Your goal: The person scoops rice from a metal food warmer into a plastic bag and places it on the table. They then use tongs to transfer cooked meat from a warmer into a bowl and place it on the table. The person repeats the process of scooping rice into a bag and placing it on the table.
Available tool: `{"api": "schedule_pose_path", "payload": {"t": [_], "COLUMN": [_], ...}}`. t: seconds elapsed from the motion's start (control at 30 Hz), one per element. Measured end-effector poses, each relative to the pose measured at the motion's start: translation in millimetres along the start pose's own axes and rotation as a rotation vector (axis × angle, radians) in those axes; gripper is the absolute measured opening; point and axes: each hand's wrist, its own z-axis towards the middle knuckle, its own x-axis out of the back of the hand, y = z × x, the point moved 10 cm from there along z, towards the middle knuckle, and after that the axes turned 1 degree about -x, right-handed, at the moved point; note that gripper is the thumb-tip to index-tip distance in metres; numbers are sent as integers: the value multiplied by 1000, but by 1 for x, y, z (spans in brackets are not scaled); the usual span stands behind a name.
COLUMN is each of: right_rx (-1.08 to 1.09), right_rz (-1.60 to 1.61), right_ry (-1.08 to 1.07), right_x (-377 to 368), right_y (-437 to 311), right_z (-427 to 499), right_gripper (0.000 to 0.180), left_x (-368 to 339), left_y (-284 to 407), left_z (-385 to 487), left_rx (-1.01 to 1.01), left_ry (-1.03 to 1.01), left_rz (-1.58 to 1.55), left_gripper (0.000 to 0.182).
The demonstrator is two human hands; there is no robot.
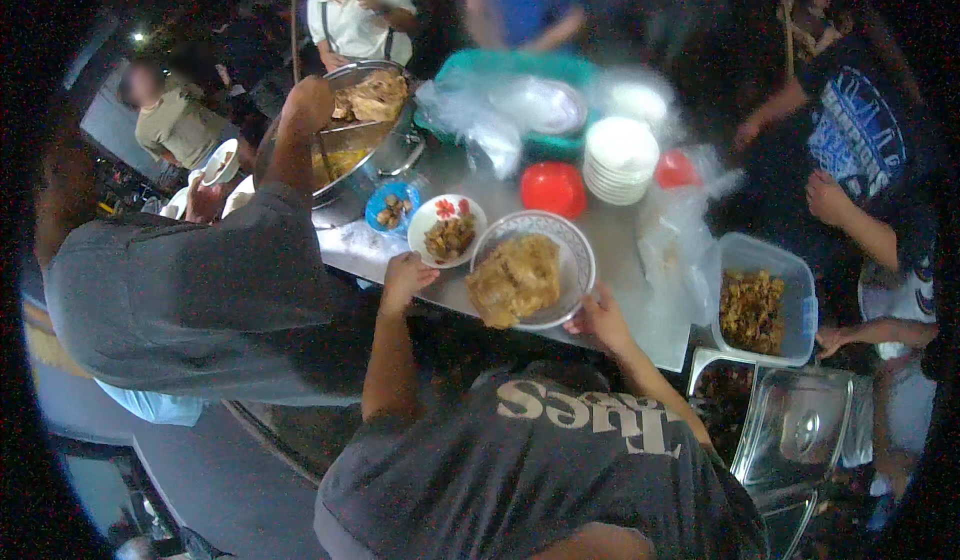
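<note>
My right hand [602, 321] grips the near right rim of a large patterned bowl [576, 279]. A big mass of light-brown cooked food [517, 276] lies in it and reaches over its near left rim. My left hand [407, 281] is at the near left rim of a smaller white bowl with red flowers [448, 210]; whether it grips the rim cannot be made out. Chopped brown food [450, 239] fills part of that bowl. Beside it sits a blue dish [371, 213] holding several small round pieces.
A co-worker's arm [296, 140] reaches over a large metal pot [364, 159] at left. Beyond stand a red bowl [551, 189], stacked white bowls [621, 159] and a teal basket [461, 65]. At right are a plastic food container [801, 320], metal trays [799, 417] and other people.
</note>
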Motion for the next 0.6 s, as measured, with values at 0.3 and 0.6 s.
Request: {"api": "schedule_pose_path", "payload": {"t": [0.3, 0.6], "right_rx": [-101, -46], "right_rz": [-129, -331], "right_ry": [106, 232], "right_x": [10, 35], "right_y": [-10, -37], "right_z": [-12, -14], "right_gripper": [43, 48], "left_x": [4, -151], "left_y": [32, 215], "left_z": [-14, -81], "left_rx": [11, -787], "left_ry": [150, 105], "left_rz": [566, 1141], "left_gripper": [33, 38]}}
